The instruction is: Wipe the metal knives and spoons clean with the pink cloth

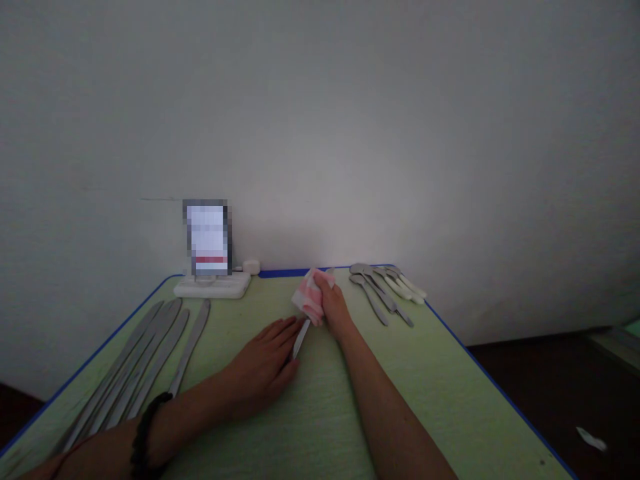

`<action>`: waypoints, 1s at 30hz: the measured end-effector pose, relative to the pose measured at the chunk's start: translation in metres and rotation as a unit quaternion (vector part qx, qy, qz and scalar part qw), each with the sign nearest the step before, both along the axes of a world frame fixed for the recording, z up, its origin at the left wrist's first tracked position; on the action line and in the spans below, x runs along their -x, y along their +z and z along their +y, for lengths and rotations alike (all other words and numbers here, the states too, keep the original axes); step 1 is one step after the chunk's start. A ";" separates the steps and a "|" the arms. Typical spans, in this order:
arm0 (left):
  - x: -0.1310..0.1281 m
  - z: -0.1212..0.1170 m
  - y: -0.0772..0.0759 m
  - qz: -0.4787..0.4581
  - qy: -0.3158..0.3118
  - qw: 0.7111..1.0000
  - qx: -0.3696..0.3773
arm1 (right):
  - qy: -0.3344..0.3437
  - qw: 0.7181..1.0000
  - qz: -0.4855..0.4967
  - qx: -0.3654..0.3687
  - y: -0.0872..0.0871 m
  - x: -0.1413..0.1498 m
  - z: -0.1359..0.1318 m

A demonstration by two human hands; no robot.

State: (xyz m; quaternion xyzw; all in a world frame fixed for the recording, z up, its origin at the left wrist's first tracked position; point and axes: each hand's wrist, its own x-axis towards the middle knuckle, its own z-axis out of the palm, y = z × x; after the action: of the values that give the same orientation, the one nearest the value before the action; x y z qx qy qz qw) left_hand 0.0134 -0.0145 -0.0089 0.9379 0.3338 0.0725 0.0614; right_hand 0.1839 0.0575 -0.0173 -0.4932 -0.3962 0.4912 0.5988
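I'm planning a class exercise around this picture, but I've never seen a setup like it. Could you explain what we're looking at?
There is no machine here, only a person's two bare hands. The single picture comes from a camera worn on the head, looking forward and down.

The right hand holds a pink-and-white cloth around a slim metal utensil, probably a knife. The left hand lies over its near end; how firmly it grips is hidden.

On the green, blue-edged table, several metal knives lie to the left and spoons at the far right, beside some white-handled cutlery. At the back left, a blurred-out screen stands on a white base.
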 end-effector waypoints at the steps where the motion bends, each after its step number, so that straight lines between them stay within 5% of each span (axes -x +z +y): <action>1: 0.000 0.000 -0.001 0.002 0.001 1.000 0.000 | -0.015 0.998 0.057 0.014 0.000 -0.002 0.001; 5: 0.001 0.001 0.000 0.000 0.011 1.000 0.009 | -0.061 0.962 0.264 0.034 0.004 -0.010 0.003; 8: 0.001 0.001 0.000 -0.011 0.011 1.000 0.014 | -0.093 0.944 0.316 0.024 0.007 -0.011 0.004; 17: 0.002 -0.001 -0.002 -0.042 0.008 0.999 0.025 | -0.029 0.996 0.088 -0.003 0.002 0.001 -0.001; 30: 0.001 0.000 0.001 -0.040 0.002 0.999 0.034 | 0.040 0.990 -0.117 -0.070 -0.001 0.001 -0.004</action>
State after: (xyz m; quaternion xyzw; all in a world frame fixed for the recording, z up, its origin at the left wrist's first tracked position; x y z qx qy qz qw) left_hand 0.0127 -0.0147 -0.0082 0.9309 0.3353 0.0985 0.1058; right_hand 0.1832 0.0535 -0.0184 -0.4883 -0.5160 0.4246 0.5613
